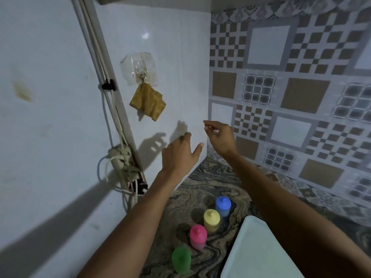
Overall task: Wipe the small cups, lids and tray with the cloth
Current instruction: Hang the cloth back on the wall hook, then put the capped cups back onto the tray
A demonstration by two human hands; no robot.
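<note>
1. The cloth (148,102), a mustard-yellow rag, hangs bunched from a clear stick-on hook (140,69) on the white wall (176,57), well above the counter (210,183).
2. Four small cups stand in a slanting row on the marbled counter, each closed with a knobbed lid of its own colour: the blue cup (223,206) farthest back, then the yellow cup (211,219), the pink cup (198,236) and the green cup (181,258) nearest the camera. They sit close together. Whether anything is inside them cannot be told through the tinted sides.
3. The tray (259,255), pale and white with rounded corners, lies just to the right of the cups; the right forearm crosses over part of it.
4. The left hand (180,155) is raised toward the wall below the cloth, fingers straight and spread, with nothing in it and not touching the cloth.
5. The right hand (218,137) is lifted a little higher and just beside it, fingers loosely bent, also holding nothing.
6. Both hands cast shadows on the white wall.
7. To the left, white cables (104,101) run down a wall trim, held by a black clip (108,86), and end in a tangled bundle of cords (122,163).
8. The wall on the right is covered in grey and brown patterned tiles (291,87).
</note>
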